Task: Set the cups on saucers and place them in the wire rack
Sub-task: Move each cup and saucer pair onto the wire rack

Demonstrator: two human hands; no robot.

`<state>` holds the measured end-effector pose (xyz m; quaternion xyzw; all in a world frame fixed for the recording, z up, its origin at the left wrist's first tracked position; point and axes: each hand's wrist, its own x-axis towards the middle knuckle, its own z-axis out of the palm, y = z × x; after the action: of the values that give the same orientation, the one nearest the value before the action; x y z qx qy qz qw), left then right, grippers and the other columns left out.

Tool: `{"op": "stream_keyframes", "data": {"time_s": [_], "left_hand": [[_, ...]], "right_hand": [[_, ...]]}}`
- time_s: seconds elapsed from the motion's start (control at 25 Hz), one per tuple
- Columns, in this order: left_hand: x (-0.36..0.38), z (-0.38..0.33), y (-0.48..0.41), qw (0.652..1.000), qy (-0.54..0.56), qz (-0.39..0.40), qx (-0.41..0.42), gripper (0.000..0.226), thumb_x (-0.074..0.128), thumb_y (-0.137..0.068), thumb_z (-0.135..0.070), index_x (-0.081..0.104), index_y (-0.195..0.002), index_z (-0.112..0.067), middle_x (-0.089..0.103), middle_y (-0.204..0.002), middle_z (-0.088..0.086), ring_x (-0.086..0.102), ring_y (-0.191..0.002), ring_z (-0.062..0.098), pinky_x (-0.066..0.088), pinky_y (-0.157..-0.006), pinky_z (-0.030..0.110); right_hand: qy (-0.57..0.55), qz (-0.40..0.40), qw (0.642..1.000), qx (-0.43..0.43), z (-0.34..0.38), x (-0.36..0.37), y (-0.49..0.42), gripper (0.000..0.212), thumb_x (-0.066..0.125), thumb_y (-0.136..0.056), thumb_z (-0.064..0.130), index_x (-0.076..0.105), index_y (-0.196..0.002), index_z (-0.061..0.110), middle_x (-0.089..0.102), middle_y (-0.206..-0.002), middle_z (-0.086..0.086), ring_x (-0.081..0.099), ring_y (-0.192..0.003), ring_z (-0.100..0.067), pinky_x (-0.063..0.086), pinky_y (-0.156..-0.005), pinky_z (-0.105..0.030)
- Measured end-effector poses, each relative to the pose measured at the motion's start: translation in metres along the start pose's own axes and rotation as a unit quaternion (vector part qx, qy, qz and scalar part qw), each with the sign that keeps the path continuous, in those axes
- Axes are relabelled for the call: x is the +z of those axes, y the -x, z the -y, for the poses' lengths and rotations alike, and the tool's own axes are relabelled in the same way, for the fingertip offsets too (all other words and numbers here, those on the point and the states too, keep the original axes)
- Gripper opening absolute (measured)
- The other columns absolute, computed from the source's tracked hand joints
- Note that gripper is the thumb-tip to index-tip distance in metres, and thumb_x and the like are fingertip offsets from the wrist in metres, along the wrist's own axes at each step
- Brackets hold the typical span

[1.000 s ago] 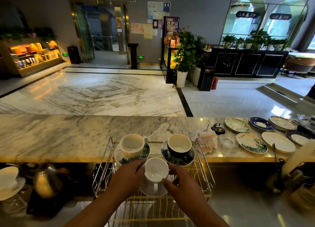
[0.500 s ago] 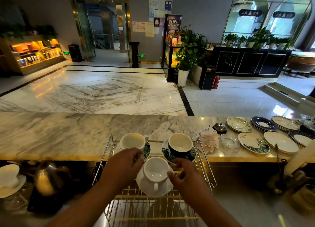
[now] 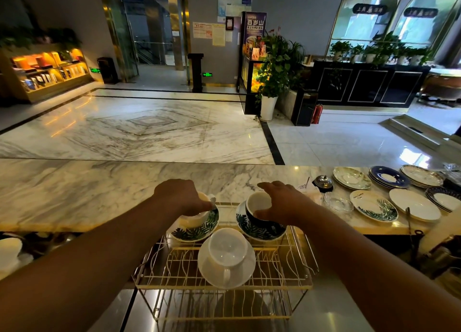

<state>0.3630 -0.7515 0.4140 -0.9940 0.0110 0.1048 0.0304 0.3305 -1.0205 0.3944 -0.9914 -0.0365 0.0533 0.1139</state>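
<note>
Both hands have left the white cup and saucer at the near middle of the rack and reached to the far pair of cups.

From the head camera, the left hand (image 3: pixel 183 197) is curled down over the cream cup (image 3: pixel 197 215) at the far left of the wire rack (image 3: pixel 224 279), fingers closed on its rim; that cup leans a little on its leaf-patterned saucer (image 3: pixel 197 230). The right hand (image 3: pixel 280 203) lies over the dark cup (image 3: pixel 259 213) at the far right of the rack, fingers bent loosely around its right side and touching it, though from this angle I cannot be sure it really grips. The dark cup sits on a second leaf-patterned saucer (image 3: pixel 259 232).

Nearer, between the two forearms, the white cup (image 3: pixel 227 248) stands upright on its white saucer (image 3: pixel 227 269), handle pointing toward the near edge, resting on the rack's top wires with no hand on it.

On the marble counter (image 3: pixel 87 192) beyond the rack, to the right, loose plates (image 3: pixel 374 205) lie spread flat, some stacked, with a small glass dish (image 3: pixel 338 202) and a metal bell (image 3: pixel 323 182) just left of them. Far left and low, another white cup (image 3: pixel 8 250) shows dimly in shadow.
</note>
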Motion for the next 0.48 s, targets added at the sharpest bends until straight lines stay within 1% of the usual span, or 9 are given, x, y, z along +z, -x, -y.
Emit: {"op": "stream_keyframes", "data": {"time_s": [0.08, 0.2, 0.36, 0.48], "left_hand": [[0.001, -0.004, -0.006, 1.000, -0.015, 0.015, -0.011, 0.105, 0.047, -0.061, -0.099, 0.063, -0.125, -0.018, 0.069, -0.112, 0.003, 0.064, -0.100, 0.024, 0.047, -0.073, 0.032], [0.004, -0.006, -0.014, 0.999, -0.028, 0.018, -0.018, 0.100, 0.051, -0.060, -0.097, 0.069, -0.118, -0.018, 0.066, -0.096, 0.001, 0.065, -0.091, 0.023, 0.046, -0.069, 0.031], [0.007, -0.008, -0.019, 0.999, -0.044, 0.023, -0.014, 0.099, 0.051, -0.058, -0.097, 0.070, -0.114, -0.019, 0.061, -0.089, 0.000, 0.062, -0.086, 0.023, 0.045, -0.066, 0.031], [0.007, -0.010, -0.020, 0.999, -0.044, 0.026, 0.011, 0.089, 0.058, -0.061, -0.090, 0.069, -0.116, -0.020, 0.061, -0.086, -0.002, 0.061, -0.085, 0.021, 0.046, -0.068, 0.031]], "right_hand": [[-0.003, 0.043, 0.999, 0.008, -0.001, 0.000, -0.009, 0.101, 0.079, -0.073, 0.061, 0.026, -0.155, 0.035, 0.043, -0.153, -0.008, 0.048, -0.132, -0.034, 0.051, -0.100, -0.051], [-0.002, 0.069, 0.998, 0.005, -0.001, 0.002, -0.017, 0.104, 0.082, -0.071, 0.058, 0.025, -0.155, 0.034, 0.042, -0.154, -0.009, 0.050, -0.131, -0.034, 0.053, -0.099, -0.049], [0.018, 0.080, 0.997, 0.004, 0.000, 0.004, -0.021, 0.105, 0.084, -0.069, 0.058, 0.029, -0.155, 0.032, 0.045, -0.151, -0.008, 0.050, -0.131, -0.033, 0.053, -0.098, -0.048], [0.043, 0.079, 0.996, 0.000, 0.002, 0.004, -0.024, 0.106, 0.084, -0.067, 0.060, 0.030, -0.154, 0.031, 0.048, -0.148, -0.009, 0.052, -0.129, -0.034, 0.054, -0.097, -0.049]]}}
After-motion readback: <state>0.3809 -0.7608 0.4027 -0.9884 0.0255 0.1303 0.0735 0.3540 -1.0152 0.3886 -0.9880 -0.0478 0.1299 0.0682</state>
